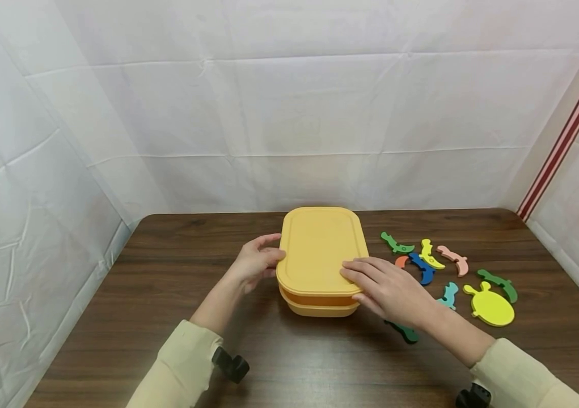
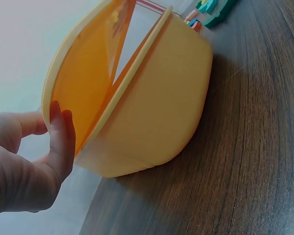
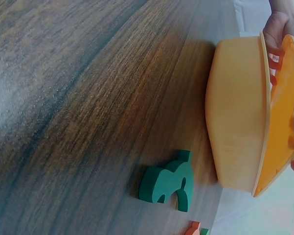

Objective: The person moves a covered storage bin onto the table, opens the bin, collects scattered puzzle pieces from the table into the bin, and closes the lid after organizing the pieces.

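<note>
Yellow plastic shows first in the head view: a lid (image 1: 321,243) sits over a box (image 1: 320,311) at the middle of the dark wooden table (image 1: 187,243), with an orange gap between them along the near end. The left hand (image 1: 255,264) pinches the lid's left edge, thumb against the rim and other fingers spread a little. The right hand (image 1: 383,285) lies over the near right corner, its fingers extended on top; whether its thumb grips the rim cannot be told. To the right lie flat coloured pieces: a green one (image 1: 396,245) at the far side, a yellow one (image 1: 429,256), a pink one (image 1: 454,260), a blue one (image 1: 424,270), a light blue one (image 1: 449,296) and a round yellow-green one (image 1: 493,309) farther right. Behind the table hangs white cloth (image 1: 289,113).

From the left wrist, the lid leans away from the box, baring its orange underside. Fingertips (image 2: 63,125) touch that inner face while the thumb presses from outside, so the hand has only the rim.

From the right wrist, the box rests on the wood with the lid raised at a slant; the left hand appears beyond it. A dark green piece (image 3: 165,182) lies near the box. Only parts of the right hand show at the frame's edge.
</note>
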The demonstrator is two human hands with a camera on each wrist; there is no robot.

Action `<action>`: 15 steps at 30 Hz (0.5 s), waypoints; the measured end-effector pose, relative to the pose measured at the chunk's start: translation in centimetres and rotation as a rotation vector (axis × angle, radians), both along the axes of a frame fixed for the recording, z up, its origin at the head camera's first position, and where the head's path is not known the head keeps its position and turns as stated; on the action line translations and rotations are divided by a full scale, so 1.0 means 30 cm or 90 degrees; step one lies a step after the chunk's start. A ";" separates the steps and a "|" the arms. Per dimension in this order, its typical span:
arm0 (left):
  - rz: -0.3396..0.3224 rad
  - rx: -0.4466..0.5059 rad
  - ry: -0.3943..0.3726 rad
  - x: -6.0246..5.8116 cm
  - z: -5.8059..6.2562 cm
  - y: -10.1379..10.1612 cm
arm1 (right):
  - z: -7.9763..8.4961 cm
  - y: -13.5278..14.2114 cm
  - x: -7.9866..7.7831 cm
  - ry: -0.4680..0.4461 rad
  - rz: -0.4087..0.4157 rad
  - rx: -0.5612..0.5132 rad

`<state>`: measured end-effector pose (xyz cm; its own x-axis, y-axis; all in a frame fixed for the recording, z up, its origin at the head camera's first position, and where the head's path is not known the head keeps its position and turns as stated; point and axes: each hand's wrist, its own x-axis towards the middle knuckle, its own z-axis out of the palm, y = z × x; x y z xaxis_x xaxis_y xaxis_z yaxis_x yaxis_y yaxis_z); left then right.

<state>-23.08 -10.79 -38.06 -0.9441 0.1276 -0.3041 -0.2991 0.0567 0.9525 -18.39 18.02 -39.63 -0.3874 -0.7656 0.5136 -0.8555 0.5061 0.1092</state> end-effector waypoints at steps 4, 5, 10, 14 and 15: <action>-0.006 0.001 0.000 0.004 0.003 -0.002 | -0.001 0.003 0.000 -0.020 0.008 -0.005; -0.008 0.001 0.000 0.004 0.003 -0.002 | 0.000 0.004 0.000 -0.025 0.008 -0.005; -0.012 0.002 -0.005 0.006 0.008 -0.001 | 0.011 0.006 0.004 -0.048 -0.001 -0.008; -0.010 -0.001 -0.008 0.007 0.011 0.000 | 0.027 0.011 0.008 -0.072 -0.022 -0.017; -0.010 -0.003 -0.008 0.007 0.011 0.000 | 0.030 0.013 0.008 -0.077 -0.028 -0.021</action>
